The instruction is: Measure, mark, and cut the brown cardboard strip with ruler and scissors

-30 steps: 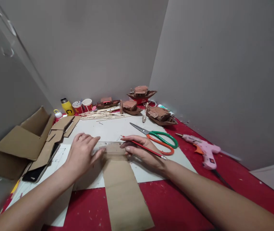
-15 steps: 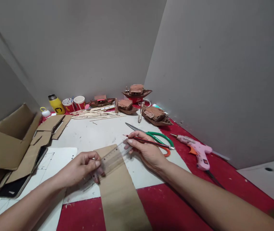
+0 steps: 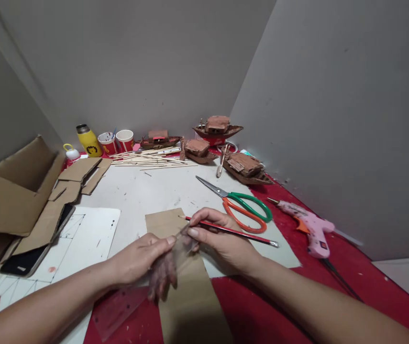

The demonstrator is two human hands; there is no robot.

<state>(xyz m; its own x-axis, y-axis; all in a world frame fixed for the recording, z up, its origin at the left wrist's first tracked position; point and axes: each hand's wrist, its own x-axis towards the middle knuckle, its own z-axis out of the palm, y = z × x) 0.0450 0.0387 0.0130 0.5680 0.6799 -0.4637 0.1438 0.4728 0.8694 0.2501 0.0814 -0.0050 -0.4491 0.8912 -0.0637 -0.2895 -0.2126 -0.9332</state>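
The clear ruler (image 3: 118,310) has slid leftward since half a second ago, and the hands have drawn closer together. The left hand (image 3: 147,258) pinches it above the cardboard strip (image 3: 193,306), its lower end slanting over the red bench (image 3: 258,306) toward the near edge. The right hand (image 3: 222,234) grips a red pencil (image 3: 242,233), fingertips at the ruler's blurred upper end. Scissors (image 3: 245,210) lie just beyond; a pink glue gun (image 3: 312,227) rests along the bench's right edge.
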